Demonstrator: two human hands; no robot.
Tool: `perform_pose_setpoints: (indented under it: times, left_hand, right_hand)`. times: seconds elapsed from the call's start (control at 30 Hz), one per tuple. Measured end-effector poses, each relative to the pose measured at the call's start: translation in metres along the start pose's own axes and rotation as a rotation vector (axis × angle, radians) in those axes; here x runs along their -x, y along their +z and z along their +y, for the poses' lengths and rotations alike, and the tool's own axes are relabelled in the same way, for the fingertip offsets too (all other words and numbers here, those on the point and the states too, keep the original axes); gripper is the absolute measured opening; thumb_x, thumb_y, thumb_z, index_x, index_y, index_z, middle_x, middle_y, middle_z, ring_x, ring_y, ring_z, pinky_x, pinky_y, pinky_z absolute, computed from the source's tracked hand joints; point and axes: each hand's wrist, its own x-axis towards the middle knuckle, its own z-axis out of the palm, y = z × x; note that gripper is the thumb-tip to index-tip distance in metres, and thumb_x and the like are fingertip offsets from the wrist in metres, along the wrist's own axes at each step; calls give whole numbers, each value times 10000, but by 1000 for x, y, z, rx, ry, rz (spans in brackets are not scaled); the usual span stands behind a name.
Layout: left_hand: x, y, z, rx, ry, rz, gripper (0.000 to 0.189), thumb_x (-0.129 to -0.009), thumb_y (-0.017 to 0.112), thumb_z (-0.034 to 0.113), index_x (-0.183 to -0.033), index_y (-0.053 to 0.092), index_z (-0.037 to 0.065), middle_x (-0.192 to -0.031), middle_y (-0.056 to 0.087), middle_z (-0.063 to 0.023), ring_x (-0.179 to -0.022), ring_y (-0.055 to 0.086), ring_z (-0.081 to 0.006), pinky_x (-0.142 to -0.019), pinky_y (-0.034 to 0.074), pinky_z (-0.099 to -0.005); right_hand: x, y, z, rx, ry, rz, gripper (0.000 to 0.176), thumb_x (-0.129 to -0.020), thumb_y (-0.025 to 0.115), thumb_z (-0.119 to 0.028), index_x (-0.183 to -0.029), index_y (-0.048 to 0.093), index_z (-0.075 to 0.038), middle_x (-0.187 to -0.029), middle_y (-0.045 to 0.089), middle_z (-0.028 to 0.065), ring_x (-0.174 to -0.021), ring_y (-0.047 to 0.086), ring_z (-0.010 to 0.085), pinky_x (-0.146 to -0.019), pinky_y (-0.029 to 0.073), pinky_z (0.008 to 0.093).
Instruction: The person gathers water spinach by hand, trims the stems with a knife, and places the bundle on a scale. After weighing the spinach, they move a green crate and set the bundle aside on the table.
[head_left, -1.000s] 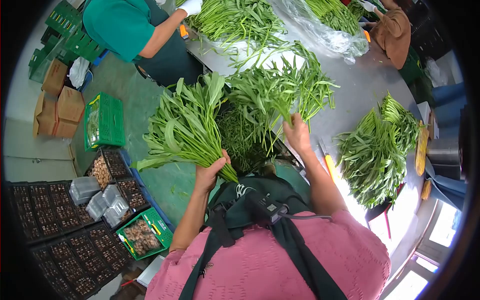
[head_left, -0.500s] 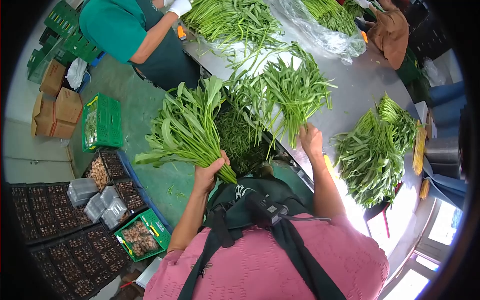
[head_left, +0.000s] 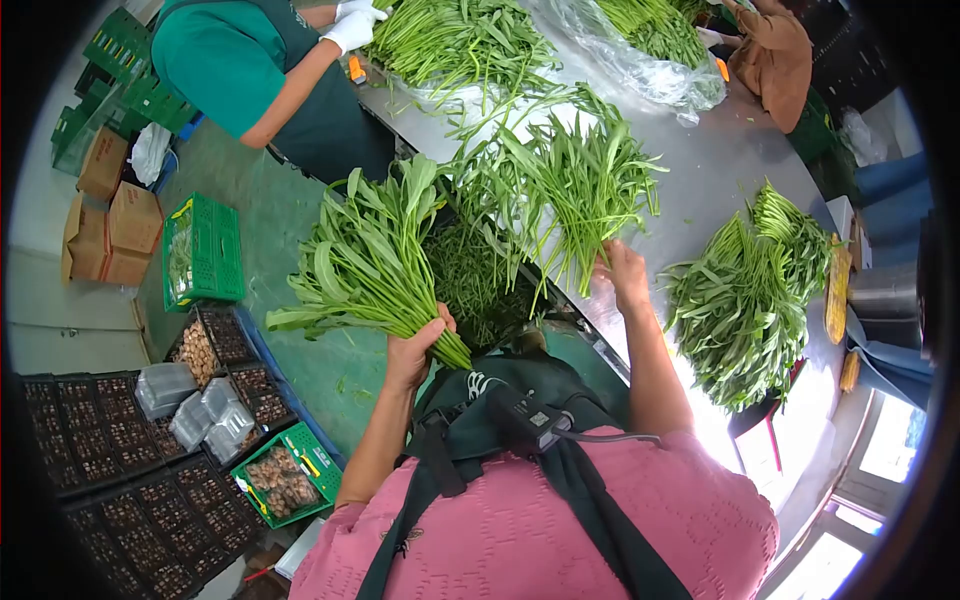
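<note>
Raised left hand (head_left: 413,352) clamps a leafy bunch (head_left: 370,260), which fans toward eleven o'clock. Outstretched right hand (head_left: 625,275) pinches stalks (head_left: 585,180) on the bench (head_left: 715,165), lying toward twelve.

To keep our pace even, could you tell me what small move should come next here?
Probably lift the stems in the right hand across to join the bunch in the left hand: both are gripped at their cut ends, and the two lots lie apart.
</note>
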Motion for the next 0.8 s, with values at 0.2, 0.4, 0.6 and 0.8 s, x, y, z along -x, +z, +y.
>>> perform_pose_setpoints:
  times: [0.2, 0.4, 0.6, 0.8]
  left_hand:
    - [2, -3, 1, -21, -28, -12, 283, -826, 721, 113, -1043, 584, -6, -910, 626, -90, -830, 619, -203, -691, 522, -341]
    - [3, 0, 3, -30, -32, 4, 272, -826, 723, 126, -1026, 590, -2, -888, 622, -86, -824, 614, -197, -698, 504, -330]
    - [2, 6, 5, -22, -48, 2, 283, -820, 725, 123, -1034, 584, 2, -899, 622, -86, -822, 611, -196, -717, 499, -325]
    - [2, 7, 2, -39, -17, -29, 267, -827, 707, 100, -1046, 603, -13, -895, 637, -92, -799, 622, -183, -697, 517, -315]
  right_hand:
    - [-21, -24, 4, 181, -210, 568, 397, -970, 495, -284, -1075, 674, 53, -967, 708, 184, -868, 658, 331, -822, 498, 403]
    - [-14, -20, -13, 486, -740, 967, 204, -916, 608, -153, -1030, 693, -5, -916, 683, 196, -843, 658, 339, -833, 509, 431]
    - [-11, 8, -19, 636, -598, 345, 191, -884, 628, -143, -1045, 666, -47, -965, 664, 170, -859, 660, 341, -759, 527, 435]
    - [-41, 25, -25, 956, -565, 289, 175, -857, 671, -184, -970, 657, -51, -941, 656, 171, -906, 655, 353, -765, 520, 454]
